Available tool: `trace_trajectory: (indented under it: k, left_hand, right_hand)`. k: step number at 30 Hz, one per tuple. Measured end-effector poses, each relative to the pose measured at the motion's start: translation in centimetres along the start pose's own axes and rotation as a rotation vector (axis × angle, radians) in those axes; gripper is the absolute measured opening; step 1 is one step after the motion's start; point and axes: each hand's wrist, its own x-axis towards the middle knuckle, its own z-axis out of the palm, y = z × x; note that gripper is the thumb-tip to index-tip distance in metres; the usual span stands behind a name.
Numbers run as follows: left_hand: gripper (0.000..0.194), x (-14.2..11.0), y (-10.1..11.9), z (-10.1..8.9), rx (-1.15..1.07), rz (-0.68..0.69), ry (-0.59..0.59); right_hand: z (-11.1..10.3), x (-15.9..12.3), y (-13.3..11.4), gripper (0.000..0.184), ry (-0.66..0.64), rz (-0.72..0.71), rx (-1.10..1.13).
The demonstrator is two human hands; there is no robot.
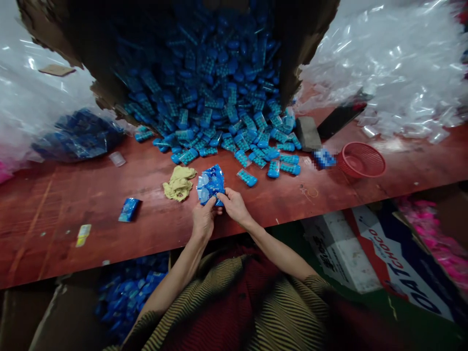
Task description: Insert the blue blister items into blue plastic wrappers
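Head view showed a clear packet [210, 184] of blue pieces at the near bench [54, 214] edge, pinched at its lower end by both hands, left hand [203, 220] and right hand [234, 206], fingers closed, close to the body for control. Beyond, a pile of blue pieces [219, 112] spilled from a torn cardboard box [303, 34] within reach; a yellow cloth [179, 182] lay beside.

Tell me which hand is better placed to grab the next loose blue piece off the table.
Probably the right hand: the nearest loose blue piece lies just up-right of it. The left hand sits farther off; both currently pinch the blue packet.
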Motion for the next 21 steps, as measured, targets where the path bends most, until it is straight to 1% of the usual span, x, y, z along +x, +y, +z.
trace_trajectory:
  k: [3, 6, 12, 14, 17, 19, 21]
  left_hand:
    - [0.028, 0.0, 0.0, 0.5, -0.010, 0.004, 0.041]
    - [0.030, 0.0, -0.2, 1.1, -0.018, -0.005, 0.046]
    - [0.032, -0.1, -0.6, 2.0, -0.056, -0.029, 0.024]
    - [0.035, -0.2, -0.3, 1.7, -0.043, -0.054, -0.025]
    - [0.040, -0.3, 0.4, 0.7, 0.021, -0.115, -0.134]
    - [0.039, -0.3, 0.8, 0.0, 0.057, -0.121, -0.152]
    - [0.037, -0.2, 1.0, -0.5, 0.050, -0.093, -0.133]
  right_hand:
    - [0.0, -0.4, -0.4, 0.027, 0.088, 0.002, -0.110]
    - [-0.1, -0.7, -0.5, 0.026, 0.123, -0.003, -0.178]
    - [-0.2, -0.7, 0.1, 0.028, 0.169, -0.005, -0.168]
    - [-0.5, -0.6, 0.1, 0.028, 0.163, -0.009, -0.136]
    - [-1.2, -0.6, -0.1, 0.030, 0.132, -0.045, -0.094]
    - [-1.6, -0.6, -0.3, 0.032, 0.103, -0.078, -0.084]
    - [-1.8, -0.7, -0.4, 0.035, 0.072, -0.081, -0.049]
